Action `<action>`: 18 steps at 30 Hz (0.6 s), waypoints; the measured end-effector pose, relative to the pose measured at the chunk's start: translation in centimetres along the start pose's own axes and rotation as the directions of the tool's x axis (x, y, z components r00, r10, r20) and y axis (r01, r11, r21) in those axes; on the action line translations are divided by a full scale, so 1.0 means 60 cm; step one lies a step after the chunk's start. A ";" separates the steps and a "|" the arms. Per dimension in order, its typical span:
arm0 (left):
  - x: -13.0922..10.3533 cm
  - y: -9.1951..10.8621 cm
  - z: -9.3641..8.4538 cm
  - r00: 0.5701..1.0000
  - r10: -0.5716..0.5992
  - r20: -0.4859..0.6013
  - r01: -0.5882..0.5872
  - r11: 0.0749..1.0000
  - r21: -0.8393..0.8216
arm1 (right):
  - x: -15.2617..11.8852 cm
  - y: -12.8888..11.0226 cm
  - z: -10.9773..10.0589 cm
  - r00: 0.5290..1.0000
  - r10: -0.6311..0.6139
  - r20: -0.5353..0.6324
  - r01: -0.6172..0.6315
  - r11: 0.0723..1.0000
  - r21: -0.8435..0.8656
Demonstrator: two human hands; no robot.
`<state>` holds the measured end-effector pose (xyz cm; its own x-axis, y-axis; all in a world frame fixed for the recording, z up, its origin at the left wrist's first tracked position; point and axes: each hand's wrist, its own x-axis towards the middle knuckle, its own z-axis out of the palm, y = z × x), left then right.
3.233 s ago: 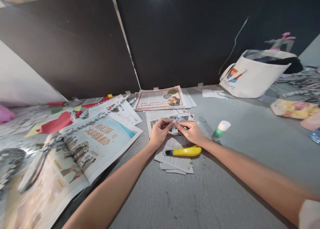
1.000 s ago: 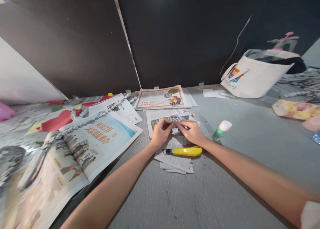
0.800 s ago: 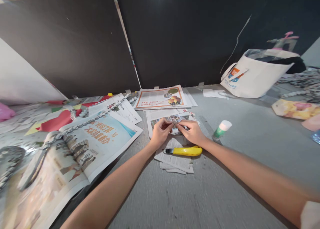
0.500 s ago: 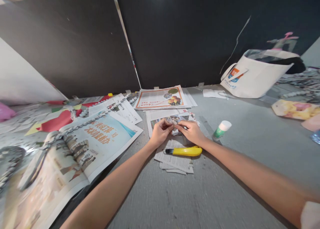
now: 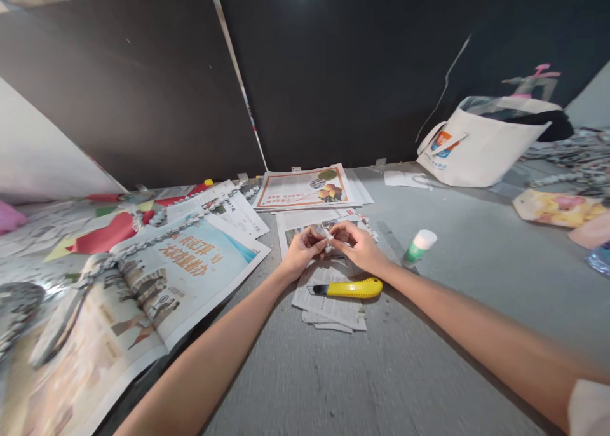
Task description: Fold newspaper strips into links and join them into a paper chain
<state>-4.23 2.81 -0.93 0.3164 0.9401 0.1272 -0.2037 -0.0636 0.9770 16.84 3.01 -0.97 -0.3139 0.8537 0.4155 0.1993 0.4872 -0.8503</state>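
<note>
My left hand [image 5: 303,252] and my right hand [image 5: 357,245] meet over a newspaper sheet [image 5: 290,221]. Between their fingertips is a small folded piece of paper [image 5: 327,234], pinched from both sides and partly hidden by the fingers. Just below the hands, a yellow utility knife [image 5: 355,288] lies across a stack of cut newspaper pieces [image 5: 328,306], its tip pointing left. A glue stick [image 5: 419,248] with a white cap and green label stands to the right of my right hand.
An open magazine [image 5: 210,252] with a folded-paper chain [image 5: 157,236] across it covers the left side. Printed sheets [image 5: 290,188] lie behind the hands, against a dark panel [image 5: 343,74]. A white bag [image 5: 486,150] stands at the back right, near a yellow patterned packet [image 5: 553,208].
Both hands still pinch the small paper. My right hand's fingers have lifted and bent slightly, so more of the paper shows between the fingertips. The view has shifted a little.
</note>
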 end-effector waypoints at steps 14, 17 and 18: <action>-0.006 0.000 0.002 0.997 -0.083 -0.004 0.083 0.996 -0.033 | -0.001 -0.005 0.002 0.998 0.026 0.062 -0.031 0.996 0.078; -0.001 -0.002 -0.001 0.993 -0.100 -0.062 0.094 0.991 -0.097 | 0.000 -0.006 0.001 0.998 0.037 0.052 -0.040 0.997 0.058; 0.002 -0.002 -0.003 0.989 -0.111 -0.098 0.096 0.985 -0.144 | 0.000 -0.005 0.000 0.998 0.042 0.048 -0.044 0.999 0.031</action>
<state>-4.33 3.02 -1.06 0.2449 0.9696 0.0009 -0.3041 0.0759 0.9496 16.78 2.85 -0.74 -0.3494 0.8637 0.3633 0.1838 0.4434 -0.8773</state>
